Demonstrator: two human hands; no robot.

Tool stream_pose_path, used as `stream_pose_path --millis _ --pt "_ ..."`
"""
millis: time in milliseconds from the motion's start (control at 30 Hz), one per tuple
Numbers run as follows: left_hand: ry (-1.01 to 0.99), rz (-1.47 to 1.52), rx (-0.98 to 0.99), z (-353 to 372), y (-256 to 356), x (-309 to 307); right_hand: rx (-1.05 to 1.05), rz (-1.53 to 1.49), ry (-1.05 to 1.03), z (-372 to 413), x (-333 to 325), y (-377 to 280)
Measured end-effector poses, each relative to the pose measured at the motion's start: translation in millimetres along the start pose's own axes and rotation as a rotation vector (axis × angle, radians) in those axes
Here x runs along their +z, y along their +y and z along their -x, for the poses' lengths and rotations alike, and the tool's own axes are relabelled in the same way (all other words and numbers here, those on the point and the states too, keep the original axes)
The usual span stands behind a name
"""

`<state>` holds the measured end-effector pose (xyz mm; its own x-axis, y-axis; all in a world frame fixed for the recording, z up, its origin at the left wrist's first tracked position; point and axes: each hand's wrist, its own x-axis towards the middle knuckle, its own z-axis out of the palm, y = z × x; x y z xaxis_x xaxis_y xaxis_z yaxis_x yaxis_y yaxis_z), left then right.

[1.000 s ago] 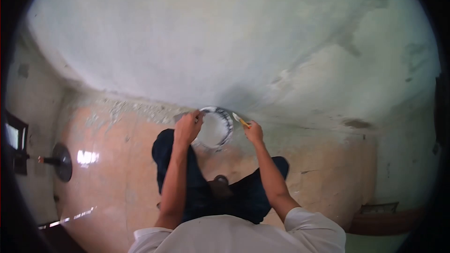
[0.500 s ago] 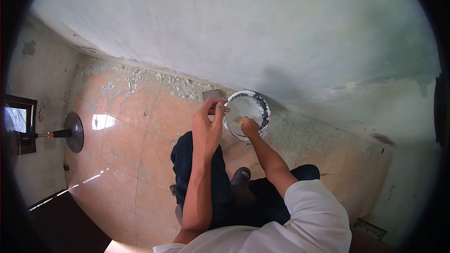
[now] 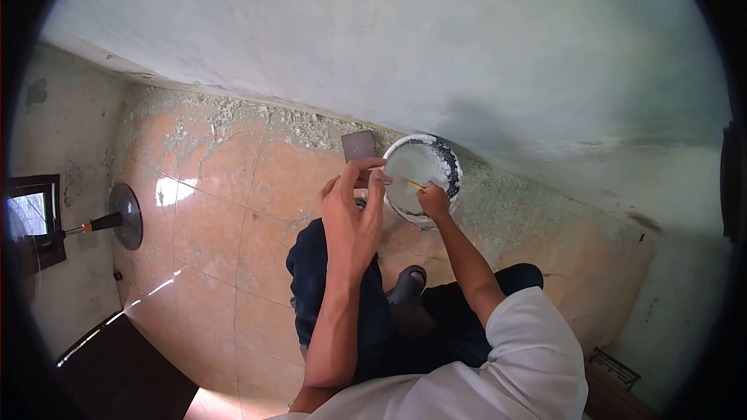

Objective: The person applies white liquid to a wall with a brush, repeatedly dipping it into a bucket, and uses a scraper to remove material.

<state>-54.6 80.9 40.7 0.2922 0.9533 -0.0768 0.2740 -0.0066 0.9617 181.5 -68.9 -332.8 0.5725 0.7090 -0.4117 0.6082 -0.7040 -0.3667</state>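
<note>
A round bucket (image 3: 456, 157), its rim smeared white and its inner wall streaked dark, stands on the floor against the wall and holds pale grey-white paste (image 3: 411, 162). My right hand (image 3: 434, 201) is closed on a small tool, apparently a putty knife (image 3: 416, 185), by its yellow handle; the blade is hard to make out against the paste. Over the bucket's left edge, my left hand (image 3: 354, 202) is raised, fingers bent and thumb close to the fingertips. Whatever it pinches, if anything, cannot be seen.
A flat brown-grey rectangular piece (image 3: 359, 145) lies beside the bucket. Flaked debris (image 3: 226, 113) lines the foot of the wall (image 3: 350, 39). On the left a round dark base with a pole (image 3: 124, 216) stands on the orange tiles (image 3: 206, 245). My knees are bent close by.
The view has shifted slightly, so the bucket and floor sit a little differently in it. My right hand has turned the putty knife, and its blade shows less.
</note>
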Motion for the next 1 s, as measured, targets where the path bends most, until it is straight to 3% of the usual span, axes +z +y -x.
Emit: stream_pose_path --millis 200,300,367,467,1000 --pt "-0.001 0.062 0.046 6 1 13 0.029 -0.132 0.098 59 -24 35" --pt "0.011 0.046 0.133 13 -2 22 -0.01 0.088 0.125 82 -23 40" --pt "0.007 0.111 0.105 18 -1 28 -0.111 0.254 -0.002 92 -18 49" --pt "-0.007 0.071 0.109 23 6 33 -0.087 0.265 0.02 105 -28 41" --pt "-0.161 0.033 0.219 38 11 63 -0.039 0.207 -0.007 109 -27 57"
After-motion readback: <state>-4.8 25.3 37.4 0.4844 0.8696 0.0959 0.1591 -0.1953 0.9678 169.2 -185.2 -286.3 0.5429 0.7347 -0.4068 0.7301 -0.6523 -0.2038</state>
